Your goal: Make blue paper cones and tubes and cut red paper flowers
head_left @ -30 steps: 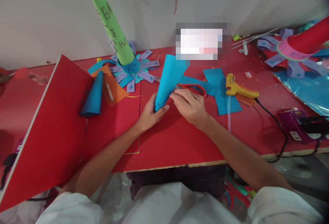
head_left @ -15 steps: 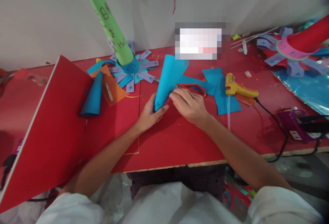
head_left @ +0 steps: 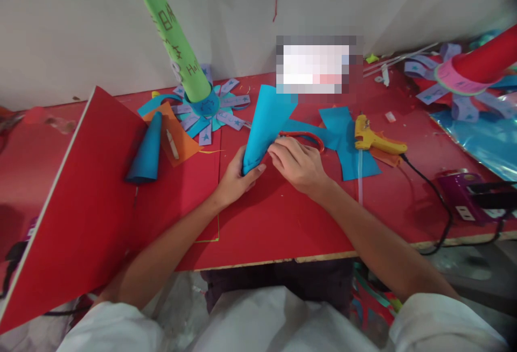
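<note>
Mid-counter [head_left: 258, 217]: left hand [head_left: 236, 177] fingers clamped on blue paper cone [head_left: 264, 126] tip; right hand [head_left: 297, 163] fingers curled, probably pressing seam; could spring open if grip slackens.

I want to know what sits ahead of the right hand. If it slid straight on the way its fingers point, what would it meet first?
The right hand points left, with its fingertips already at the rolled blue paper cone that the left hand grips at its narrow end. It would press into that cone first, though depth is hard to judge.
</note>
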Action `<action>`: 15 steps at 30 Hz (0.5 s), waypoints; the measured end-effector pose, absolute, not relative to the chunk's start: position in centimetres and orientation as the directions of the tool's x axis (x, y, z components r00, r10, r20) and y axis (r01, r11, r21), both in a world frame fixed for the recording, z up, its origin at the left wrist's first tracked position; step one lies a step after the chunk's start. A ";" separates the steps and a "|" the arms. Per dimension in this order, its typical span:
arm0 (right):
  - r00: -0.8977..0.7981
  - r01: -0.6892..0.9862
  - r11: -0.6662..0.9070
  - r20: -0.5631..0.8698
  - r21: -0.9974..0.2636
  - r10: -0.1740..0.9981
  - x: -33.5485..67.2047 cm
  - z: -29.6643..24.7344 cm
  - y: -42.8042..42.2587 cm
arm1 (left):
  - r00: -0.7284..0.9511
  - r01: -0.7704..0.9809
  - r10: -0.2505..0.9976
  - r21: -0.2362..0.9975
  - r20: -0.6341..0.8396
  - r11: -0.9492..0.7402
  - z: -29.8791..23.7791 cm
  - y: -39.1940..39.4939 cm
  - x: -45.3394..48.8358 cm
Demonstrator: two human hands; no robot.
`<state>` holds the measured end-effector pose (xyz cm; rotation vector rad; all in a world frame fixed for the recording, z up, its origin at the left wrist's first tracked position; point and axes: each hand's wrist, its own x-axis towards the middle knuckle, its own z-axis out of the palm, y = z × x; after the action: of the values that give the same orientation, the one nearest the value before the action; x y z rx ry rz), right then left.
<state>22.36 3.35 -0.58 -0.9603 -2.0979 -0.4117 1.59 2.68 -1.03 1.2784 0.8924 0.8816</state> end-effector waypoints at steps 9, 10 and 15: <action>-0.255 0.783 0.586 0.751 -0.210 0.610 22.8 -0.9 4.0 | 0.382 -0.037 0.920 0.993 -0.089 0.111 -0.8 2.6 1.8; -0.227 0.783 0.576 0.754 -0.235 0.616 23.0 -0.9 4.1 | 0.383 -0.042 0.920 0.993 -0.088 0.112 -0.8 2.6 1.8; -0.132 0.745 0.555 0.735 -0.369 0.665 23.3 -1.0 4.6 | 0.378 -0.050 0.920 0.991 -0.100 0.128 -0.6 2.7 1.6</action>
<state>23.33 4.64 -1.02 -1.1547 -1.8465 -0.1061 1.60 2.73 -0.62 1.2296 0.9264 0.8774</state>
